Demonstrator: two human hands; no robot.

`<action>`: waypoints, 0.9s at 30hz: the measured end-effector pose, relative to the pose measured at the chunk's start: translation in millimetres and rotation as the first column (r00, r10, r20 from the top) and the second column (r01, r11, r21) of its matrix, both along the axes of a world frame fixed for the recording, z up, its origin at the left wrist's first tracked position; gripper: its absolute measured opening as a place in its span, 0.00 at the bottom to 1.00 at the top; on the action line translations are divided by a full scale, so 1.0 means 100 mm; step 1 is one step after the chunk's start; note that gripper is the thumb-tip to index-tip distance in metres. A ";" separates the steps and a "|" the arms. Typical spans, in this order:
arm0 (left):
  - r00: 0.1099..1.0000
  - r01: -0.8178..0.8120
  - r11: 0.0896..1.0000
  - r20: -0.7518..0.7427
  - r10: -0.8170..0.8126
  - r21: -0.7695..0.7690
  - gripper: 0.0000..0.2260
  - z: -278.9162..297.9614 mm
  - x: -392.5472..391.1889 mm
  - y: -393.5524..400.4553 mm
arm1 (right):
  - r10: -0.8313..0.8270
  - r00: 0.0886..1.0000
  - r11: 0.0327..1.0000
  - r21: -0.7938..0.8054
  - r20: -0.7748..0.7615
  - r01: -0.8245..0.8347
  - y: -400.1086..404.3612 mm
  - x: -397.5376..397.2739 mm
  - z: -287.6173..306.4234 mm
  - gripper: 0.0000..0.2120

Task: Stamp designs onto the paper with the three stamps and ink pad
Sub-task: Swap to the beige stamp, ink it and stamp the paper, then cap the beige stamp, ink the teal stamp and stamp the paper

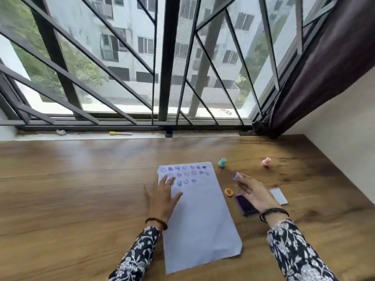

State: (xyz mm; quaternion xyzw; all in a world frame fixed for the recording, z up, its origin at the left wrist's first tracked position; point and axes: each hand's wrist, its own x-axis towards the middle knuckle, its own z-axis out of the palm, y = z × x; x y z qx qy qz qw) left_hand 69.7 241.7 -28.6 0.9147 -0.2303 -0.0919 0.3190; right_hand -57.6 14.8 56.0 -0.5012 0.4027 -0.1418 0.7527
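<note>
A white sheet of paper [200,216] lies on the wooden table, with several purple stamped faces and hearts across its top. My left hand [162,196] rests flat on the paper's left edge, fingers spread. My right hand [253,194] hovers to the right of the paper, over the open purple ink pad [244,205], and pinches a small purple stamp [236,176] at its fingertips. A teal stamp [222,162] stands just past the paper's top right corner. A pink stamp [266,162] stands further right.
The ink pad's lid [279,196] lies to the right of my right hand. A small yellow and orange cap [229,192] sits between paper and pad. On the windowsill behind are a marker [120,133] and a dark cap [168,134]. A wall and curtain close off the right.
</note>
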 end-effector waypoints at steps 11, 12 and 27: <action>0.871 0.483 0.872 0.066 -0.488 0.078 0.09 0.27 -0.47 -1.50 | -0.026 0.993 0.992 0.122 0.116 0.012 -0.54 -0.40 -0.10 0.07; 0.868 0.486 0.871 0.075 -0.491 0.079 0.08 0.27 -0.45 -1.53 | -0.010 0.993 0.993 0.120 0.120 -0.005 -0.56 -0.42 -0.13 0.07; 0.530 -0.298 0.768 -0.768 -0.361 -0.567 0.08 0.57 -0.63 -1.57 | 0.227 0.974 0.886 -0.418 0.011 -0.202 -0.57 -0.42 -0.11 0.09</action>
